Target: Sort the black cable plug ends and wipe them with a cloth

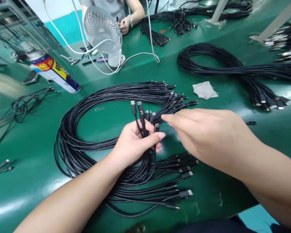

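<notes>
My left hand (131, 142) is wrapped round several black USB cables, their plugs (133, 106) standing up out of the fist with bright metal tips. One plug (156, 128) rises apart from the others, beside the thumb. My right hand (208, 139) hovers just right of these plugs, fingers pressed together in a pinch; whatever is between the fingertips, if anything, is hidden. Beneath both hands lies a big looped bundle of black cables (68, 129), its plug ends fanned out to the right, some behind the hands and some nearer to me.
A spray can (54, 71) stands at the left, near loose cables (24, 106). Behind are a small white fan (103, 32) with a white cord and another person's hand (124, 26). A white cloth scrap (205, 90) and a second cable bundle (208, 51) lie to the right.
</notes>
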Tool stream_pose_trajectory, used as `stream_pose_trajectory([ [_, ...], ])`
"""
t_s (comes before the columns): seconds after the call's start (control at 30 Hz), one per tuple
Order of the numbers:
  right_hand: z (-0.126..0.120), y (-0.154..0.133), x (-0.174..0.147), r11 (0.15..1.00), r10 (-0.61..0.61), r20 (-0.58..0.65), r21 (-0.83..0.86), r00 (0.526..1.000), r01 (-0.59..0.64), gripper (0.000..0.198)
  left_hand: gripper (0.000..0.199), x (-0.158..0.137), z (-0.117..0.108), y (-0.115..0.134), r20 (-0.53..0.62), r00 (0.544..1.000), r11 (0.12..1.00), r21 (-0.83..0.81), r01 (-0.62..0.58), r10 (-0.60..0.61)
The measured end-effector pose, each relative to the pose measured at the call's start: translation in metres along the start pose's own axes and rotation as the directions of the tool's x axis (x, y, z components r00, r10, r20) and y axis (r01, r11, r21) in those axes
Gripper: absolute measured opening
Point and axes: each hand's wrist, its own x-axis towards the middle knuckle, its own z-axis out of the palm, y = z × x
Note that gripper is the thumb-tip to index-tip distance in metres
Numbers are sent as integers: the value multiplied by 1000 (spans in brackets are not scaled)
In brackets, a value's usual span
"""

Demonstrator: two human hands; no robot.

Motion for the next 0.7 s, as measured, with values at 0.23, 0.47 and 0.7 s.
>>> stream_pose_trajectory([
  [0.23, 6, 5, 10, 883, 158, 146, 421, 977, -206, 20, 29, 0, -4, -2, 53, 998, 998, 49, -46, 44],
  [0.47, 12, 7, 16, 683, 188, 203, 676, 961, -277, 10, 31, -1, -2, -1, 33, 997, 993, 93, -72, 69],
  [0.7, 14, 6, 21, 666, 222, 121, 706, 967, -241, 17, 28, -1, 1, 1, 13, 998, 995, 70, -68, 67],
])
